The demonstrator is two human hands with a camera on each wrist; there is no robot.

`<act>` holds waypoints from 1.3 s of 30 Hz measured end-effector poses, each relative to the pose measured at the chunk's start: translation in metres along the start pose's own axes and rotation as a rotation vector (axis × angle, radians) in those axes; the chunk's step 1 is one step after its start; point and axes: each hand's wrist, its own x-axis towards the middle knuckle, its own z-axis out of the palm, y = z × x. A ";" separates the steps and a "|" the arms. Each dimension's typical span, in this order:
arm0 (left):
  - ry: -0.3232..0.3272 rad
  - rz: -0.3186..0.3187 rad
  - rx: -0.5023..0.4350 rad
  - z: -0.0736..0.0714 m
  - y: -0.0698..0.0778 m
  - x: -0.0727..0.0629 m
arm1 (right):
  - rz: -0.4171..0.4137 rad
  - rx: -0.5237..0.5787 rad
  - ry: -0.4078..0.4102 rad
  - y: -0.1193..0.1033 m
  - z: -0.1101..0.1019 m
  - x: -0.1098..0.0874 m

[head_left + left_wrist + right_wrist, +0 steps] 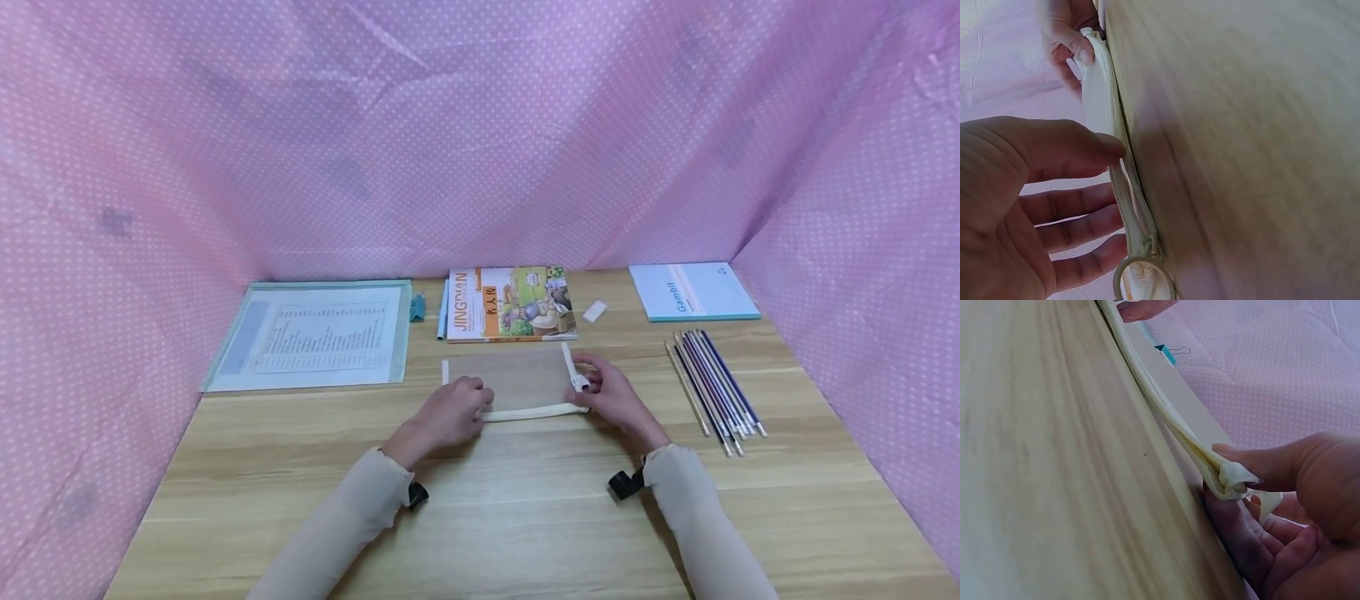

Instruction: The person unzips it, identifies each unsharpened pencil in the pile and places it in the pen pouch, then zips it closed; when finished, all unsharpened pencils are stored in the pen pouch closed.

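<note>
A flat, greyish translucent zip pouch (517, 375) with cream edging lies on the table between both hands. My left hand (453, 410) pinches its near zipped edge toward the left end, thumb on one side and fingers behind. A round zipper pull ring (1141, 260) hangs close to those fingers in the left wrist view. At the pouch's near right corner, my right hand (613, 398) grips the end of the zip band (1169, 419) between thumb and fingers. A small folded fabric end (1236, 477) sticks out there.
Behind the pouch lies an illustrated book (517, 307), with a white eraser (595, 312) at its right and a teal binder clip (417, 307) at its left. A document folder (315, 333) lies far left. Several pencils (712, 387) and a pale blue notebook (693, 292) occupy the right.
</note>
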 end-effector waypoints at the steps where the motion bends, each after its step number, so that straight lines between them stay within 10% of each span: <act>1: 0.000 0.006 0.000 0.000 0.000 0.000 | -0.002 0.001 -0.001 0.000 0.000 0.000; 20: -0.016 0.084 0.252 0.011 0.014 0.016 | -0.030 0.016 -0.012 0.002 -0.001 0.001; 27: -0.038 0.045 0.266 0.012 0.017 0.021 | -0.035 0.017 -0.006 0.003 0.000 0.002; 39: 0.021 0.169 0.188 0.008 0.017 0.021 | -0.026 -0.004 -0.019 0.003 -0.003 0.001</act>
